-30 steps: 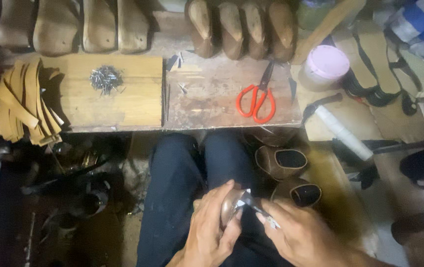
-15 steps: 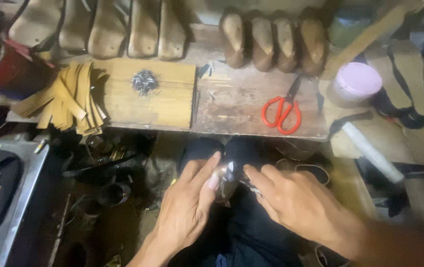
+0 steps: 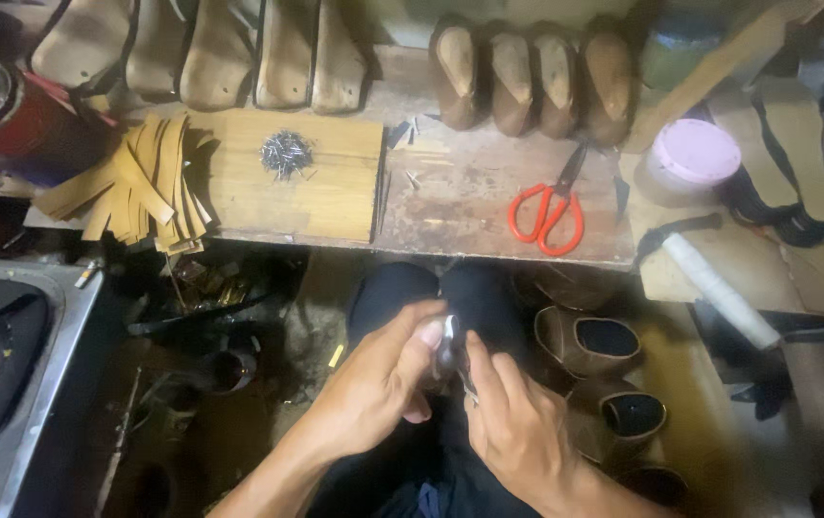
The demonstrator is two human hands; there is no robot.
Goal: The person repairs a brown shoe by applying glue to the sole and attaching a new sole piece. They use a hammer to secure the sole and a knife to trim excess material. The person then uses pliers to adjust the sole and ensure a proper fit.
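- Left hand [image 3: 383, 384] + right hand [image 3: 517, 432] meet over the lap, both curled round a small dark shoe piece [image 3: 448, 353] w/ a shiny edge; too small/blurred to say exactly what it is.
- Left fingers [image 3: 426, 336] wrapped over the top of the piece, thumb side pressed on it – clamped, prob. to keep it steady against the knee.
- Right fingers [image 3: 479, 360] pinched together just beside the left fingertips, on the piece's near edge. Poss. a thin metal tool between them, can't tell for sure.
- Piece sits between both sets of fingertips, just above the dark trousers [image 3: 412, 288] – held low + close, likely for a good view of fine work.
- Beyond the fingers: wooden bench [image 3: 489, 201]. Red-handled scissors [image 3: 546, 216] lie flat on it, ahead and right of the right fingers, handles toward the person, so easy to grab.
- Pile of small nails [image 3: 286, 152] on a pale wooden block [image 3: 335, 192], ahead-left of the left fingers; heaped in one spot, handy for picking.
- Tan leather strips [image 3: 143, 182] fanned out over the bench edge further left.
- Far side of bench: row of pale soles [image 3: 201, 58] and four brown shoe forms [image 3: 537, 77], lined up side by side, well apart from the hands.
- Right of the right fingers, on the floor: brown shoe uppers [image 3: 589, 341], openings up.
- White roll [image 3: 719, 293] + pink-lidded tub [image 3: 695, 153] further right.
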